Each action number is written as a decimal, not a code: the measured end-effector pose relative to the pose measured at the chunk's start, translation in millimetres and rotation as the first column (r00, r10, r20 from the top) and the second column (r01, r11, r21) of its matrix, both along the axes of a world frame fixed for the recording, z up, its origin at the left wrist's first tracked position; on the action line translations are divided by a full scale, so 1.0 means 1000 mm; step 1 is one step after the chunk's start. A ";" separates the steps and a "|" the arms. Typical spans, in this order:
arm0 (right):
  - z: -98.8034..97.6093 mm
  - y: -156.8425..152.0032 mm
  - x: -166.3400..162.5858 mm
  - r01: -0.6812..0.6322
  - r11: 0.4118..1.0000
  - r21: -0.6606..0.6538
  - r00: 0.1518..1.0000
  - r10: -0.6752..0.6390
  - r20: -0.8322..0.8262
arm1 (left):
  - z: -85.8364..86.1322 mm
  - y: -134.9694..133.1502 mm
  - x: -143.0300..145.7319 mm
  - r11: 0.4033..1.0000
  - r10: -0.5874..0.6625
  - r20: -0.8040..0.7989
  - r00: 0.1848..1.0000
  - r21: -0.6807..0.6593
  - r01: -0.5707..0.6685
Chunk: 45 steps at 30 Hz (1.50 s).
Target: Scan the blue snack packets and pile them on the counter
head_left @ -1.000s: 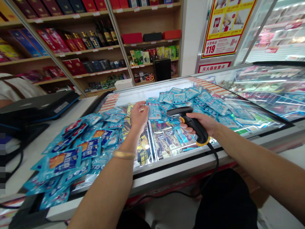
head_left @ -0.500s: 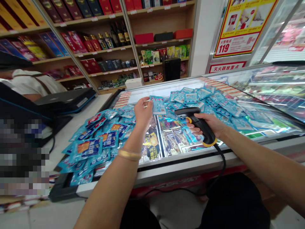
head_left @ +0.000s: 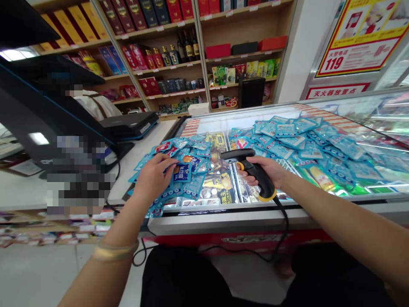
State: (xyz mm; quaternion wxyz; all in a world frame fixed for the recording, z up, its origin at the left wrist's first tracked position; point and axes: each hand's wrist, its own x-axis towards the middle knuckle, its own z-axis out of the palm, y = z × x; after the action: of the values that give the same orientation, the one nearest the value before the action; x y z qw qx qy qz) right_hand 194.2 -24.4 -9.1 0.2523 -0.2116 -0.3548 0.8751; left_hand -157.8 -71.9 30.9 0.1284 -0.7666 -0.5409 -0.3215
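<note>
"Where are the blue packets [head_left: 193,187]?"
"One pile lies under and beside the left hand [head_left: 155,177]; another pile [head_left: 290,132] spreads beyond the right hand [head_left: 266,170], which wraps a black scanner [head_left: 258,174]."
"Is the left pinching one?"
"Its fingers curl by a packet [head_left: 182,173]; I can't tell."

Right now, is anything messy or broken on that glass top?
It looks messy: the blue packets by the left hand lie in a jumbled heap, overlapping at odd angles, and so does the packet pile on the right. I see nothing clearly torn or spilled.
</note>
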 end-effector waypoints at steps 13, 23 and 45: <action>0.006 0.002 0.008 0.038 0.999 0.002 0.999 -0.038 -0.017 | -0.002 0.005 0.032 0.998 -0.037 0.126 0.991 0.061 0.030; 0.016 -0.006 0.104 0.328 0.941 0.079 0.944 -0.330 0.013 | -0.014 0.067 0.182 0.957 -0.142 0.323 0.936 -0.198 0.214; 0.007 -0.011 0.124 0.365 0.930 0.048 0.930 -0.367 0.029 | -0.042 0.107 0.240 0.863 0.268 0.160 0.950 -0.479 -0.163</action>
State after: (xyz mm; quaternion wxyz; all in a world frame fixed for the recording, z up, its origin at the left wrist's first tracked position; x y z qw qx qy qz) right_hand 317.9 -35.1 -1.7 0.4086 -0.2851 -0.3318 0.8011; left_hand 81.7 34.8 -11.0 -0.0821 -0.6686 -0.6951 -0.2510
